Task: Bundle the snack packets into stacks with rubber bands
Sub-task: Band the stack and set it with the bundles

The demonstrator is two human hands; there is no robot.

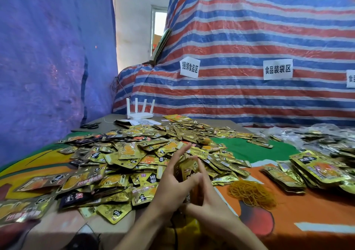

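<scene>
Snack packets (124, 153) lie in a loose golden heap across the middle of the table, and a small stack (189, 170) of them is in our hands just in front of that heap. Behind the heap on the left we see black scissors (90, 125), then a white router (140, 111) with four aerials. Our left hand (172, 184) and right hand (209, 199) are together, both clamped on the stack, and their fingers cover much of it. Just to the right lies a tangle of yellow rubber bands (251, 192). Further right sit layered piles of packets (317, 169), with clear bags (292, 134) behind them. The stack stands on end, its long axis running up and slightly away from us, a printed face turned towards us. The table wears a cloth (249, 150) of green and orange. A blue sheet (48, 57) hangs on the left. A red, white and blue striped tarpaulin (249, 38) bearing paper signs (278, 69) fills the back.
</scene>
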